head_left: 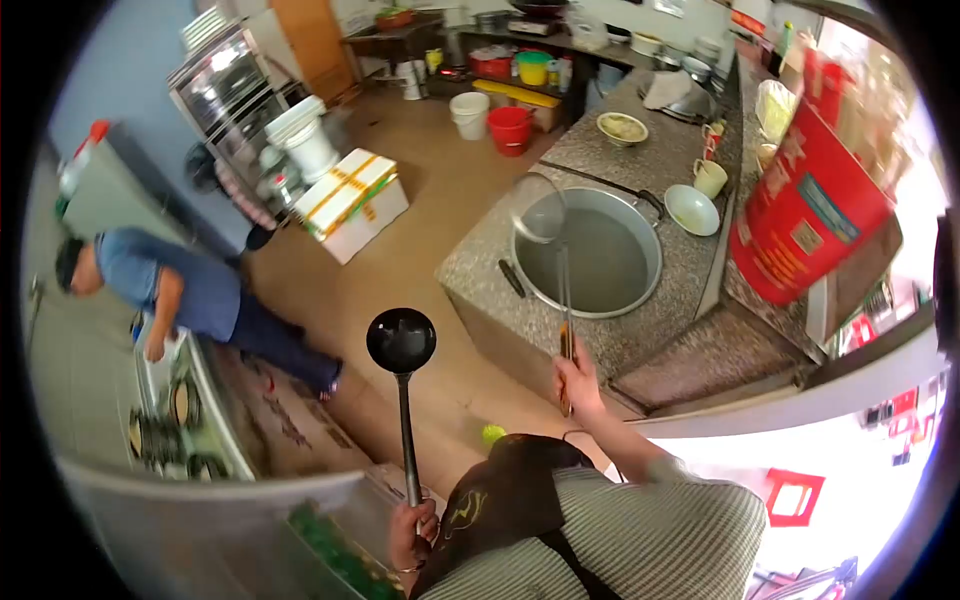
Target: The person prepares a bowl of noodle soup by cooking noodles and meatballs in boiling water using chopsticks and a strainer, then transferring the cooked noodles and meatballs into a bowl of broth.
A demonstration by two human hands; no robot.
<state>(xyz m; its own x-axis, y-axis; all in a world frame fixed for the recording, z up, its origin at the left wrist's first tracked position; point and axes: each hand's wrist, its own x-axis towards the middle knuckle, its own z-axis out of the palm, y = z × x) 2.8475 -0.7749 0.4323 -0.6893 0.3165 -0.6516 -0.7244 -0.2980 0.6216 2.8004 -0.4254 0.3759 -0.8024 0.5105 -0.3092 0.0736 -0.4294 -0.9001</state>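
My left hand [413,533] is wrapped round the handle of a black ladle [401,340], whose bowl is raised over the floor. In my right hand [578,378] is the wooden grip of a wire strainer [541,212]. The strainer's round mesh basket hangs over the left rim of a large metal pot [652,272], blurred a little. Cloudy greyish liquid fills much of the pot, which sits in a stone counter. A white bowl [692,210] and a light mug [710,178] stand to the pot's right.
A red bucket [815,205] of wrapped items stands at the right. Farther along the counter is a bowl of food [622,128]. A co-worker [185,285] in blue leans over a sink at left. A white box [355,205] and red pail [510,132] are on the floor.
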